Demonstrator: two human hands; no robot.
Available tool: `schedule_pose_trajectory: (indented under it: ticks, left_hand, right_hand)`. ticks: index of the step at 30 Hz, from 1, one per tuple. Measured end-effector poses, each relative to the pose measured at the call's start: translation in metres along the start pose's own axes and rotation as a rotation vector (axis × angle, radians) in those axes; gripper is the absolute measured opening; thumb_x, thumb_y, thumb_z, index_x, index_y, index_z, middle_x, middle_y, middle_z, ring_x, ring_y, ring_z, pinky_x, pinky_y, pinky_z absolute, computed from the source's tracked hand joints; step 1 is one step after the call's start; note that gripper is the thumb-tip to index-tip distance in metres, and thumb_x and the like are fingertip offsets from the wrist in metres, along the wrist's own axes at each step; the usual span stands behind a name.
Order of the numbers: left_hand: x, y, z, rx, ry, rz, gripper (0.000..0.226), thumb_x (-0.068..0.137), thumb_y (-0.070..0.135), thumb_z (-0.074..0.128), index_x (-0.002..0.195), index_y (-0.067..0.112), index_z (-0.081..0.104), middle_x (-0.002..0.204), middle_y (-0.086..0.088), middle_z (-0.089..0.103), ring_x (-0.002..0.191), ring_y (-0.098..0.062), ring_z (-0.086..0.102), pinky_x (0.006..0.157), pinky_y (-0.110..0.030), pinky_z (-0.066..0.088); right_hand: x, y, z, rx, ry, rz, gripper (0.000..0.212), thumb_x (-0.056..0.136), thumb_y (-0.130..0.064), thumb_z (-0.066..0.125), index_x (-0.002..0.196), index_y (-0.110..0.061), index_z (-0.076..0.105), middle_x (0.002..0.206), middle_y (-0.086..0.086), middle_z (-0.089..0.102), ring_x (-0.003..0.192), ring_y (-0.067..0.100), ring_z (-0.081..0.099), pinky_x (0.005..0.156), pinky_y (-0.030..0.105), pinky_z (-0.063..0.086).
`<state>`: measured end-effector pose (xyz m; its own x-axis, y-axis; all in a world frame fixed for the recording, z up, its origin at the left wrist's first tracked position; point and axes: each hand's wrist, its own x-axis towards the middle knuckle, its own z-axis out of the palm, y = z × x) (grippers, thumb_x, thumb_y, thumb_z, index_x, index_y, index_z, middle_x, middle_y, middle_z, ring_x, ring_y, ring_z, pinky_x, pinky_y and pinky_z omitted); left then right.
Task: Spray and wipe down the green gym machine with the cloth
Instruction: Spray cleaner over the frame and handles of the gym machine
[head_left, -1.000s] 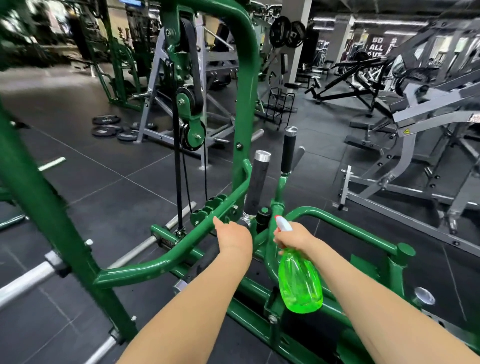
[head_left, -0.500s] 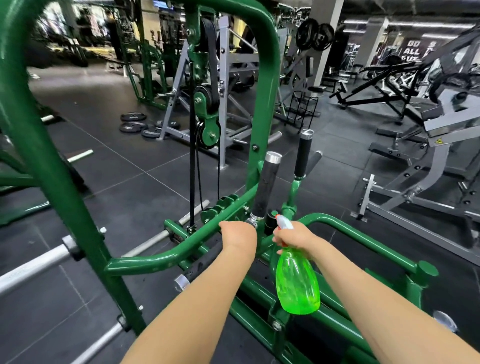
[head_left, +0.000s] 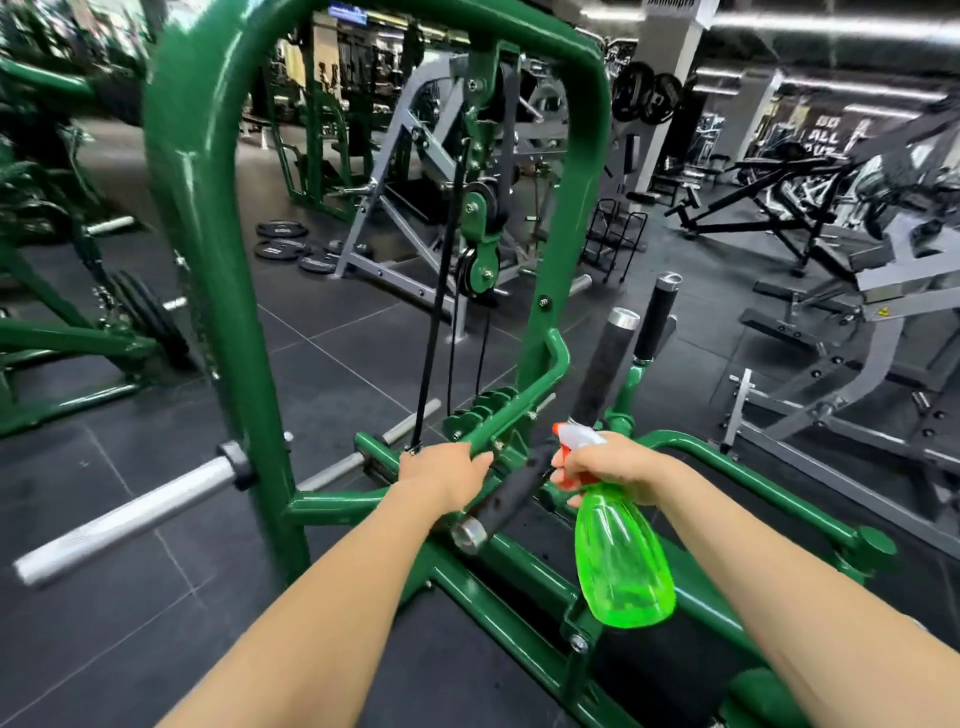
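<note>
Fingers of the left hand (head_left: 445, 474) curl over the green rail (head_left: 511, 410) of the green gym machine (head_left: 208, 218), seen from the back; whether a cloth sits under that palm I cannot tell, since none shows anywhere. Far left, a bare steel weight peg (head_left: 124, 514) sticks out toward the near floor from the big upright hoop of the frame. Just right of the left hand, a black foam-covered handle (head_left: 506, 499) with a steel end cap lies slanting between the two hands. Further right, the right hand (head_left: 615, 465) grips the neck of a green spray bottle (head_left: 621, 561), fingers wrapped at the red trigger, the white nozzle aimed left toward the rail and the bottle's body hanging down over the near frame tube.

As a judgement, the job looks early: the paint shows no wet sheen or streaks that I can make out, so spraying and most of the wiping seem left to do.

Room is tight in the middle, where two upright black grips (head_left: 608, 364), the cable and pulley and the slanted handle crowd the rail. The dark tiled floor (head_left: 337, 364) to the left and beyond the hoop lies open, with weight plates (head_left: 283, 240) well apart at the far side.
</note>
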<state>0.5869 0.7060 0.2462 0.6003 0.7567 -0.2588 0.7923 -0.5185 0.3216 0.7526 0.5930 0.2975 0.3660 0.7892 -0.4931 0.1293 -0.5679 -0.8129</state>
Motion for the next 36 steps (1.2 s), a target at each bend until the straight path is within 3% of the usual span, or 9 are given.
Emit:
schedule_pose_trajectory:
  ticks: [4,10,14,16,18,22,29,32,36]
  left_hand:
    - [-0.023,-0.046,-0.006,0.261,0.034,-0.002,0.034,0.095,0.030,0.045,0.126,0.016,0.049,0.130,-0.008,0.055,0.123,-0.031,0.047,0.109,-0.056,0.026]
    - [-0.052,-0.104,-0.001,0.373,0.010,-0.075,0.048,0.089,0.025,0.051,0.135,0.014,0.045,0.140,-0.010,0.042,0.131,-0.029,0.037,0.108,-0.055,0.028]
    - [-0.069,-0.142,-0.003,0.398,0.020,-0.129,0.061,0.088,0.021,0.049,0.146,0.010,0.032,0.150,-0.010,0.028,0.139,-0.030,0.024,0.112,-0.057,0.022]
    - [-0.079,-0.160,-0.006,0.396,0.029,-0.154,0.064,0.089,0.020,0.049,0.148,0.009,0.028,0.153,-0.011,0.023,0.142,-0.030,0.020,0.113,-0.057,0.020]
    - [-0.087,-0.175,-0.007,0.384,0.045,-0.163,0.063,0.091,0.023,0.049,0.148,0.009,0.026,0.156,-0.011,0.018,0.144,-0.030,0.016,0.113,-0.056,0.021]
    - [-0.102,-0.212,-0.007,0.362,0.027,-0.189,0.065,0.094,0.026,0.047,0.150,0.009,0.019,0.161,-0.007,0.006,0.147,-0.030,0.009,0.114,-0.055,0.020]
    - [-0.103,-0.257,0.007,0.357,0.002,-0.253,0.069,0.090,0.018,0.044,0.153,0.012,0.017,0.162,-0.002,0.006,0.148,-0.026,0.007,0.115,-0.055,0.020]
    - [-0.099,-0.264,0.010,0.329,0.024,-0.274,0.066,0.089,0.016,0.045,0.150,0.008,0.019,0.160,-0.005,0.006,0.147,-0.026,0.008,0.113,-0.053,0.023]
    - [-0.092,-0.270,0.006,0.332,0.052,-0.316,0.067,0.088,0.013,0.046,0.149,0.008,0.020,0.160,-0.007,0.001,0.147,-0.027,0.002,0.113,-0.050,0.024]
  right_hand:
    - [-0.023,-0.028,0.041,0.026,0.004,-0.040,0.016,0.089,0.005,0.049,0.091,-0.010,0.052,0.079,0.013,0.060,0.066,0.021,0.055,0.057,0.030,0.053]
    - [-0.036,-0.056,0.115,0.112,0.018,-0.061,0.028,0.092,0.004,0.049,0.110,-0.017,0.049,0.076,0.016,0.054,0.056,0.021,0.049,0.051,0.031,0.051]
    - [-0.040,-0.065,0.172,0.098,0.049,-0.080,0.024,0.088,0.007,0.049,0.083,-0.017,0.048,0.070,0.015,0.055,0.052,0.020,0.047,0.064,0.041,0.052]
    - [-0.042,-0.066,0.200,0.025,0.089,-0.107,0.020,0.084,0.008,0.050,0.097,-0.005,0.059,0.076,0.018,0.055,0.056,0.023,0.048,0.072,0.046,0.053]
    - [-0.039,-0.061,0.220,-0.026,0.111,-0.084,0.044,0.079,0.008,0.050,0.123,0.003,0.055,0.087,0.019,0.055,0.058,0.025,0.051,0.064,0.040,0.056]
    - [-0.024,-0.043,0.260,-0.186,0.115,-0.063,0.060,0.076,0.001,0.049,0.134,-0.014,0.051,0.093,0.013,0.057,0.066,0.023,0.052,0.071,0.040,0.058]
    - [0.013,0.005,0.293,-0.334,0.144,0.028,0.012,0.077,-0.012,0.052,0.078,-0.011,0.063,0.086,0.015,0.068,0.077,0.030,0.061,0.082,0.044,0.057]
    - [0.019,0.006,0.299,-0.371,0.135,0.024,0.029,0.085,-0.010,0.048,0.065,-0.030,0.040,0.076,0.007,0.055,0.075,0.028,0.056,0.078,0.038,0.056]
    - [0.035,0.010,0.306,-0.419,0.142,-0.001,0.032,0.089,-0.010,0.044,0.064,-0.028,0.035,0.074,0.007,0.052,0.067,0.024,0.049,0.075,0.033,0.051]
